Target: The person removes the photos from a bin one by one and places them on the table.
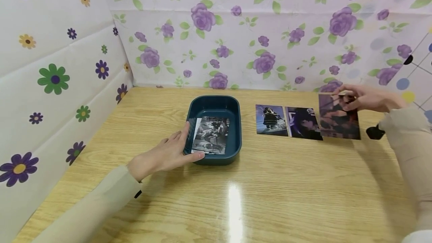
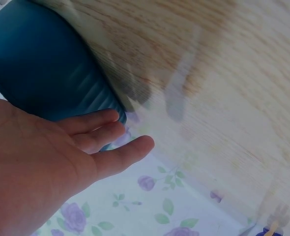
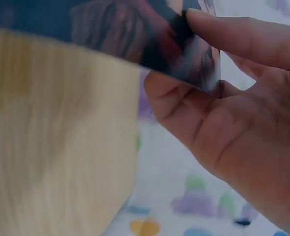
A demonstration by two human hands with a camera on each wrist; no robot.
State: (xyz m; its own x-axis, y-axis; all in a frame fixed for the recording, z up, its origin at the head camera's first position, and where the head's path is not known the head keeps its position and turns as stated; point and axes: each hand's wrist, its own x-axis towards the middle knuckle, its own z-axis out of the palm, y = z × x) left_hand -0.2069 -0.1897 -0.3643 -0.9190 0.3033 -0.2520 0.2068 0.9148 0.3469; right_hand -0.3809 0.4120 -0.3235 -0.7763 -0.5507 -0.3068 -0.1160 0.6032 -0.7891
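Observation:
My right hand (image 1: 366,98) pinches a dark reddish photo card (image 1: 337,119) by its upper right part, thumb in front and fingers behind. In the right wrist view the card (image 3: 120,29) is raised off the wooden surface. Left of it two more photo cards lie in a row: a purple-dark one (image 1: 303,123) and a bluish one with a figure (image 1: 270,119). My left hand (image 1: 172,153) touches the left side of a dark teal tray (image 1: 236,138) with fingers extended and thumb at its near rim. Inside the tray lies a black-and-white photo card (image 1: 212,134) on top of others.
The wooden table (image 1: 290,190) runs up to a purple-rose patterned backdrop (image 1: 236,48) behind and a flower-patterned side sheet (image 1: 54,104) at the left. A dotted, lined sheet (image 1: 418,74) hangs at the right.

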